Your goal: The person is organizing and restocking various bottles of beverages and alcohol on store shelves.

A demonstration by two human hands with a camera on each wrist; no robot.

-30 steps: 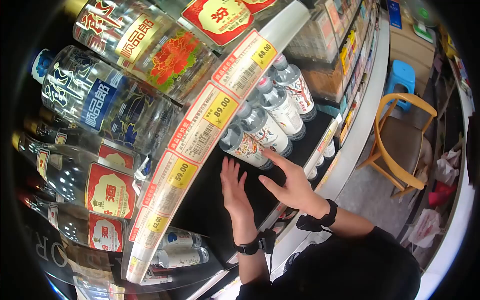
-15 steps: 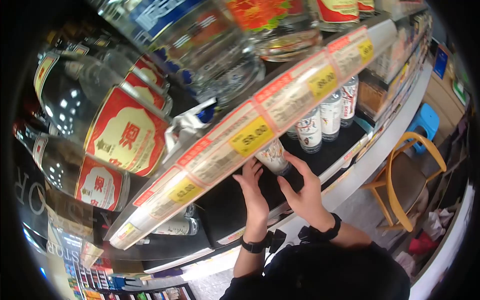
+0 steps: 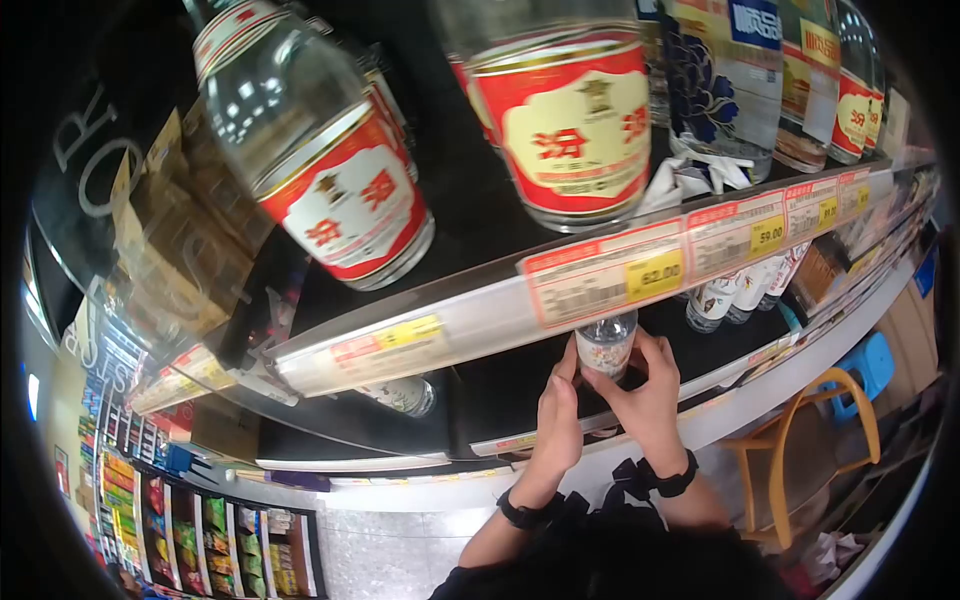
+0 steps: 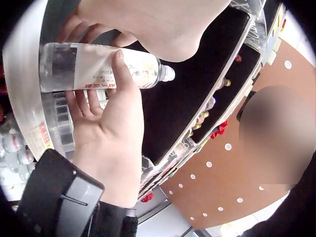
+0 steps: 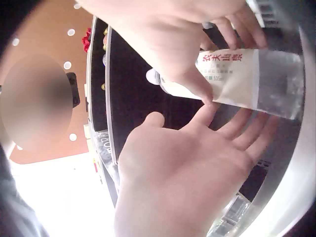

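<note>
A clear bottle with a white printed label [image 3: 605,357] [image 4: 111,66] [image 5: 229,74] stands on the lower shelf, cap upward, partly hidden by the price rail in the head view. My right hand [image 3: 645,400] [image 4: 111,123] [image 5: 168,39] grips it, thumb across the label and fingers round the far side. On the bottle's other side, my left hand [image 3: 557,425] [image 4: 163,24] [image 5: 182,168] has its fingers extended against it, thumb off the label.
The price rail [image 3: 590,280] overhangs both hands. Large red-label bottles [image 3: 575,135] stand above it. More white-label bottles [image 3: 712,300] are to the right, and one lies [image 3: 400,395] at the left. A wooden chair [image 3: 805,450] is on the right.
The bottle and both hands have moved left along the lower shelf, away from the other bottles. My right hand has closed round the bottle. The head view has swung left.
</note>
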